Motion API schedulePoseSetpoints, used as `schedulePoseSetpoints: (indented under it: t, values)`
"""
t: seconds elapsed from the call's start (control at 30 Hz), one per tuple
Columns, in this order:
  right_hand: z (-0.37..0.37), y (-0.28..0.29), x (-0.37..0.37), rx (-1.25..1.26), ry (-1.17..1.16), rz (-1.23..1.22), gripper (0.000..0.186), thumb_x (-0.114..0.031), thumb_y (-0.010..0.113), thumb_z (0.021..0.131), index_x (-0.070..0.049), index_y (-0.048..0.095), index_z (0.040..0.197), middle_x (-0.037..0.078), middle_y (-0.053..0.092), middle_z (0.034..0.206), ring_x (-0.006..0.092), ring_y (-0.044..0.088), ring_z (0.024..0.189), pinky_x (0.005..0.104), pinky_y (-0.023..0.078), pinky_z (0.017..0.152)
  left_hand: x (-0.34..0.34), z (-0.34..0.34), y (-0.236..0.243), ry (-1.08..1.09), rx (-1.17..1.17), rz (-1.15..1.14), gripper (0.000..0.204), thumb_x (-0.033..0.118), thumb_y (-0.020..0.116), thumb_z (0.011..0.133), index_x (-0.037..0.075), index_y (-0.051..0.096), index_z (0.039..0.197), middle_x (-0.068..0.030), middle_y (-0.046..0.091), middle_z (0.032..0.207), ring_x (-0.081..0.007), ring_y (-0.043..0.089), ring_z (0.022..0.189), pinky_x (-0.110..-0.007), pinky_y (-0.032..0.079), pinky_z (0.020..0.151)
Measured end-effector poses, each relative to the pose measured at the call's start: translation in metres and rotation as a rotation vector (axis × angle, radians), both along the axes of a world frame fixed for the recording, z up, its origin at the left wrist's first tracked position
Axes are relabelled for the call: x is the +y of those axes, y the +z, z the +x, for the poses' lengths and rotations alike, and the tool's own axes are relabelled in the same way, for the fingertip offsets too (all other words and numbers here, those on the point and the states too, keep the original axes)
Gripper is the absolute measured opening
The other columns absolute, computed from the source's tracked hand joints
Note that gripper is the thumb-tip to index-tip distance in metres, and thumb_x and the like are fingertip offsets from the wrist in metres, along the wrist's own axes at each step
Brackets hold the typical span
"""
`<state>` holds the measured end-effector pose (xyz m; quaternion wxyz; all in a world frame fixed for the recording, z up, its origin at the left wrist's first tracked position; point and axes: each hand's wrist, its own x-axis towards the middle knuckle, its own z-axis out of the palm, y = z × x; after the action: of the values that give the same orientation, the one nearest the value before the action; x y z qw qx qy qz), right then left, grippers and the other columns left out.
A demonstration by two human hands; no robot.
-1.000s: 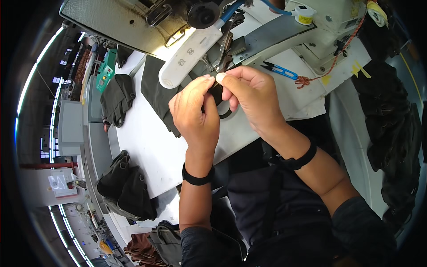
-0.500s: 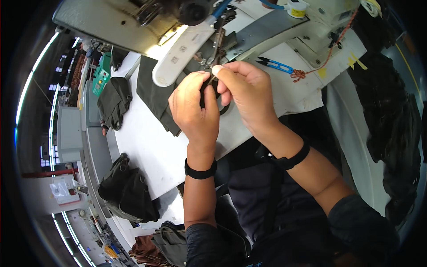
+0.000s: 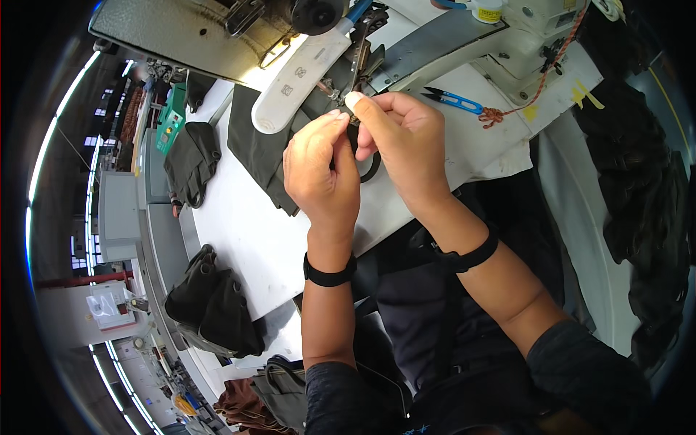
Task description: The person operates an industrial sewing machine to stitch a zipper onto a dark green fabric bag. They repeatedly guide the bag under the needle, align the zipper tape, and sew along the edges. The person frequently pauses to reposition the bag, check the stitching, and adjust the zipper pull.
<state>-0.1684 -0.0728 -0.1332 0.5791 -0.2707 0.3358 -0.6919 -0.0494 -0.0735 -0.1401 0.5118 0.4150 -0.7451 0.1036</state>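
My left hand (image 3: 321,163) is closed, its fingertips bent over a dark green fabric piece (image 3: 261,148) under the sewing machine's head. Close against it, my right hand (image 3: 407,141) pinches with thumb and forefinger just below the metal presser parts (image 3: 335,93). What lies in that pinch is mostly hidden by the fingers. A dark curved strap (image 3: 372,168) shows below my right fingers. The long white light bar (image 3: 293,88) of the sewing machine (image 3: 181,45) slants down just left of my fingertips.
Blue thread snips (image 3: 458,102) on an orange cord lie right of my hands on the white table (image 3: 239,239). Dark bags (image 3: 210,304) rest at the table's left side. More dark fabric (image 3: 616,181) hangs at the right. A green control box (image 3: 171,119) stands far left.
My right fingertips have risen slightly toward the presser parts. The brownish toothed strip between my hands shows less now. The whole view has shifted a little.
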Motion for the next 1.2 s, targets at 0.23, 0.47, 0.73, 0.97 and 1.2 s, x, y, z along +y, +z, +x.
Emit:
schedulePoseSetpoints:
  t: [0.23, 0.47, 0.73, 0.97, 1.2]
  values:
    - [0.010, -0.011, -0.003, 0.128, -0.182, -0.064, 0.020, -0.012, 0.076, 0.097, -0.001, 0.066, 0.084, 0.000, 0.066, 0.067, 0.0024, 0.056, 0.057, 0.0224, 0.043, 0.051, -0.001, -0.001, -0.001, 0.011, 0.017, -0.020, 0.020, -0.008, 0.075, 0.086, 0.004, 0.077, 0.101, -0.0113, 0.078, 0.102, -0.0258, 0.076, 0.096, -0.034, 0.057, 0.084]
    - [0.011, -0.012, -0.004, 0.103, -0.207, -0.126, 0.021, -0.011, 0.076, 0.098, -0.001, 0.065, 0.084, -0.001, 0.067, 0.069, 0.0009, 0.054, 0.060, 0.0214, 0.041, 0.053, -0.002, -0.004, 0.001, 0.016, 0.070, 0.007, 0.017, -0.007, 0.076, 0.085, 0.004, 0.077, 0.099, -0.0123, 0.079, 0.103, -0.0254, 0.076, 0.096, -0.035, 0.059, 0.086]
    - [0.010, -0.015, -0.009, 0.302, -0.300, -0.165, 0.022, -0.011, 0.076, 0.098, -0.003, 0.065, 0.081, -0.001, 0.064, 0.062, 0.0018, 0.052, 0.055, 0.0236, 0.041, 0.050, -0.004, -0.004, -0.003, 0.057, 0.062, -0.021, 0.018, -0.006, 0.077, 0.085, 0.005, 0.078, 0.099, -0.0100, 0.080, 0.103, -0.0243, 0.076, 0.095, -0.034, 0.057, 0.086]
    - [0.007, -0.022, -0.016, 0.532, -0.363, -0.206, 0.018, -0.012, 0.078, 0.094, -0.005, 0.065, 0.082, 0.001, 0.059, 0.057, 0.0075, 0.050, 0.049, 0.0269, 0.042, 0.049, -0.005, -0.005, -0.003, 0.075, 0.032, -0.056, 0.017, -0.004, 0.076, 0.086, 0.007, 0.077, 0.099, -0.0080, 0.080, 0.103, -0.0236, 0.075, 0.094, -0.034, 0.055, 0.086]
    - [-0.024, 0.000, -0.026, 0.468, 0.049, -0.243, 0.016, -0.015, 0.072, 0.097, 0.000, 0.066, 0.095, 0.000, 0.057, 0.058, 0.0080, 0.052, 0.048, 0.0273, 0.044, 0.049, -0.004, -0.005, -0.002, 0.108, 0.013, -0.065, 0.017, -0.003, 0.076, 0.086, 0.007, 0.077, 0.100, -0.0070, 0.079, 0.104, -0.0240, 0.074, 0.095, -0.035, 0.054, 0.087]
